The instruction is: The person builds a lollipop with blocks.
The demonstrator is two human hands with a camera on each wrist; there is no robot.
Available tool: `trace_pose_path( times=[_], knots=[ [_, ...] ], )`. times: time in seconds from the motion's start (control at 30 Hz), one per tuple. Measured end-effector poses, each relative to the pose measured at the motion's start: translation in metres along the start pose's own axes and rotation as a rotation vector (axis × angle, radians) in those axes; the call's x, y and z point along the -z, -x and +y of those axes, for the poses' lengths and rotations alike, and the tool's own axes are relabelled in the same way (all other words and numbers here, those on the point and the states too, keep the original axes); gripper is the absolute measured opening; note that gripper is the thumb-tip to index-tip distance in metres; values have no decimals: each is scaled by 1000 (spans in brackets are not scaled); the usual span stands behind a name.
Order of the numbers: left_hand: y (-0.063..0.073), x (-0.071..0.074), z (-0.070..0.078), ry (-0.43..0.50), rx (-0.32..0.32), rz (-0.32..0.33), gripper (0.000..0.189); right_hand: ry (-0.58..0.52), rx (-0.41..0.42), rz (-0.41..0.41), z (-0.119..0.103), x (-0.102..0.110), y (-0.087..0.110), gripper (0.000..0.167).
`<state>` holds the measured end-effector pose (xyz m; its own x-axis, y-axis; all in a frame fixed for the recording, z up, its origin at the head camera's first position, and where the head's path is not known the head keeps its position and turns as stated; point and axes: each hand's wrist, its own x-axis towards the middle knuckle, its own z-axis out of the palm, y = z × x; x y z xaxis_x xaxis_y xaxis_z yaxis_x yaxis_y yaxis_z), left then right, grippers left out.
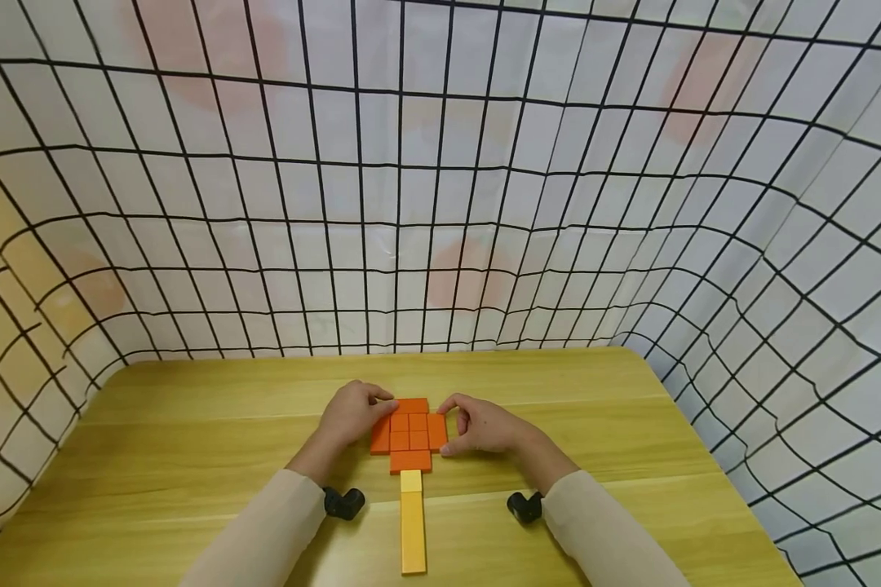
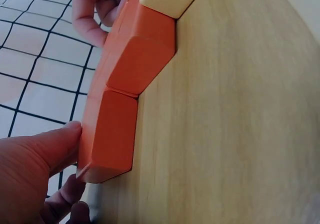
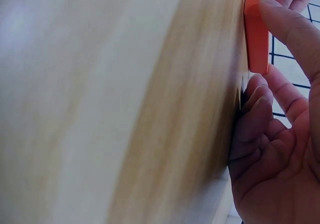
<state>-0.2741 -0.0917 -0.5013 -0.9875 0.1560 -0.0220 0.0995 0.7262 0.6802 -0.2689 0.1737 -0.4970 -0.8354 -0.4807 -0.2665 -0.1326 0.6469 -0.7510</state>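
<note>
Flat orange blocks lie together in a cross shape on the table. Its middle is a group of small orange squares, with a block at each side. The thumb and fingers of my left hand hold the left orange block by its outer end, as the left wrist view shows close up. On the opposite side, my right hand pinches the right orange block between thumb and index finger. Below the front orange block, a pale yellow square and a long yellow block form a straight stem.
The wooden table reaches out on both sides of the blocks. A black wire grid with white sheeting behind it rises at the back and sides. Black mounts sit at both wrists.
</note>
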Motion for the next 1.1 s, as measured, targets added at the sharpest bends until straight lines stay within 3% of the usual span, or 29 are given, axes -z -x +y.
trace_pose_path(
  times=[0.83,1.1],
  knots=[
    [4,4,-6,49,35,8,33,-22,-3,-5,-2,-2,-2,55],
    [12,12,-11,81,6,25,35,-56,12,-9,-4,1,3,68]
  ],
)
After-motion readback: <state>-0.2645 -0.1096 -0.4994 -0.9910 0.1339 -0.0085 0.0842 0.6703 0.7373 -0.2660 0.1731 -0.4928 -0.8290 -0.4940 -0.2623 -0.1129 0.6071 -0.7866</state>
